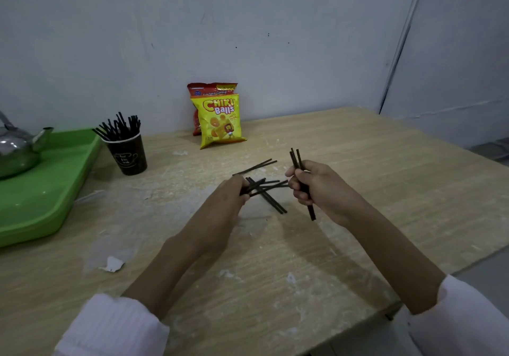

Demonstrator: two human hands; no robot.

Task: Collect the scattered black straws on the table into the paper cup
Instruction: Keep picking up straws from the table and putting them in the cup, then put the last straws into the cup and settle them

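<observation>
Several black straws [268,197] lie crossed on the wooden table [358,162], and two more straws [256,166] rest just behind them. My left hand [228,198] pinches the near ends of a few straws in that pile. My right hand [319,187] holds a small upright bundle of straws [296,158], its lower end sticking out below the fist. A dark paper cup [128,153] stands at the left, with several straws standing in it.
A green tray [41,198] with a metal kettle [16,149] takes up the left edge. Two snack bags [219,120] lean against the wall behind the pile. A scrap of white paper [112,264] lies near the front left.
</observation>
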